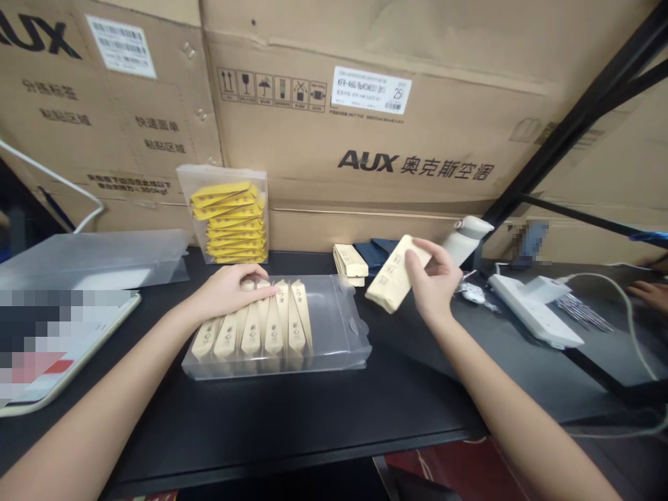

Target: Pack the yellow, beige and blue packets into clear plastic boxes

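A clear plastic box [334, 341] lies on the black desk, with several cream paper packets [274, 334] standing in a row in its left part. My left hand [229, 292] rests over the back left of this row, touching the packets, thumb and fingers apart. To the right of the box, my right hand [435, 278] pinches another cream packet [394, 275] between thumb and fingers. That packet is raised and tilted, with small dark print on its face. Behind it, a small stack of cream packets [349, 261] lies beside dark blue packets [378, 250].
A second clear box of yellow packets [234, 226] stands upright at the back. On the left lie a tablet [120, 313] and clear plastic sheets [104, 254]. A white bottle [464, 240] and a power strip [537, 313] are on the right. Another person's hand [650, 293] shows at the right edge.
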The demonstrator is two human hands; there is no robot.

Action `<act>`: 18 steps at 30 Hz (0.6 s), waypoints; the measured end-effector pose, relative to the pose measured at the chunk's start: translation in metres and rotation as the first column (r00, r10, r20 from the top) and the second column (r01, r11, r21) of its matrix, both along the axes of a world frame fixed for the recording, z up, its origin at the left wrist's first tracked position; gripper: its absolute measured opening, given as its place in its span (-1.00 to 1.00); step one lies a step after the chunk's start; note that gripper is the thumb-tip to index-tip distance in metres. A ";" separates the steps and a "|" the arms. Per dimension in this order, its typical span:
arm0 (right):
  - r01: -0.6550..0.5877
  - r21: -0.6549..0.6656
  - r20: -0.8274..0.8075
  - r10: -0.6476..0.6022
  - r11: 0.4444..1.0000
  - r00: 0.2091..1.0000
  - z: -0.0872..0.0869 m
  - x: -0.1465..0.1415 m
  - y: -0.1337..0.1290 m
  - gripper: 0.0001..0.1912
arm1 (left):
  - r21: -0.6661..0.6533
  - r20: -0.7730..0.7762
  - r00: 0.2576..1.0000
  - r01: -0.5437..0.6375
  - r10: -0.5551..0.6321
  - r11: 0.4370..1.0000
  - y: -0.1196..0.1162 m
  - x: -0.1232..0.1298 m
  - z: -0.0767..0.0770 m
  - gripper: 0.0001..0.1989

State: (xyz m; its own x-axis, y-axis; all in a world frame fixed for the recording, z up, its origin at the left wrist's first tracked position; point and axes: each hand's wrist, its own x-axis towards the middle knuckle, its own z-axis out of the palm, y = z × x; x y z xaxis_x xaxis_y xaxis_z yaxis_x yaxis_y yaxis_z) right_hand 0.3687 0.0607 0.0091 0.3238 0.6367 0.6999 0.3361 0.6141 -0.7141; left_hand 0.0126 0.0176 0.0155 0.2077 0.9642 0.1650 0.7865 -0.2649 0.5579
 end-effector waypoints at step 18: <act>-0.518 -0.713 -0.273 0.494 0.472 0.825 -0.008 -0.014 -0.007 -0.68 | 0.013 0.011 1.000 0.008 -0.008 1.000 0.005 -0.010 -0.001 -0.55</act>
State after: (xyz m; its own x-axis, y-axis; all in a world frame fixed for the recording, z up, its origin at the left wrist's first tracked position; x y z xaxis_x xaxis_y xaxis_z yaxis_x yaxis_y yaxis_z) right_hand 0.3545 0.0537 0.0007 -0.2192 0.9714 -0.0907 0.1190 -0.0657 -0.9907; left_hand 0.0024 0.0221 0.0146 0.2133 0.9603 0.1798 0.7784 -0.2783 0.5628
